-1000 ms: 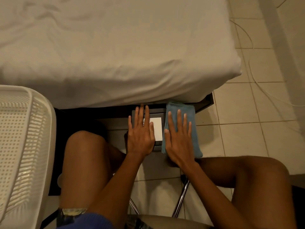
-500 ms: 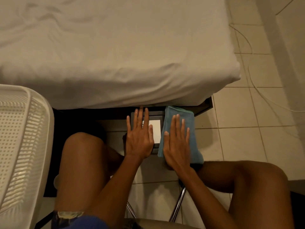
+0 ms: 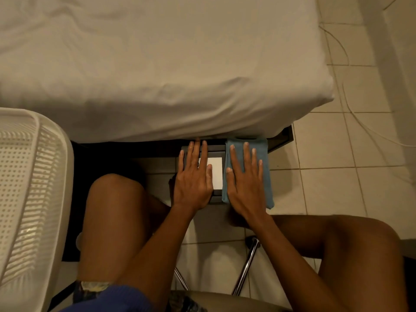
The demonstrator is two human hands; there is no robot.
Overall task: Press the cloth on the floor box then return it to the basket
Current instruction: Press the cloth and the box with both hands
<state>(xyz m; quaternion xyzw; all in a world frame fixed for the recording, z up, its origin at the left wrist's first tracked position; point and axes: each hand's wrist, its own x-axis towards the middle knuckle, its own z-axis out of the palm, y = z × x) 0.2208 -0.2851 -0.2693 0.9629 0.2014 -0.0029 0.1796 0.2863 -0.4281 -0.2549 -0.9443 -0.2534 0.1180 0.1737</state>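
A folded blue cloth [image 3: 263, 163] lies over the right part of a dark floor box [image 3: 216, 192] with a white label [image 3: 215, 170] on its lid, just in front of the bed. My right hand [image 3: 244, 183] lies flat on the cloth, fingers spread, palm down. My left hand [image 3: 194, 179] lies flat on the left part of the box, fingers apart, its tips near the bed's edge. The white perforated basket [image 3: 29, 199] stands at the left, apart from both hands.
A bed with a white sheet [image 3: 157, 64] fills the top and overhangs the box. My bare knees flank the box. Chrome chair legs [image 3: 247, 264] stand below. Tiled floor and a thin cable [image 3: 351, 104] lie to the right.
Both hands have slid slightly forward towards the bed, staying flat; the right hand has run along the cloth. The cloth and box stay in place.
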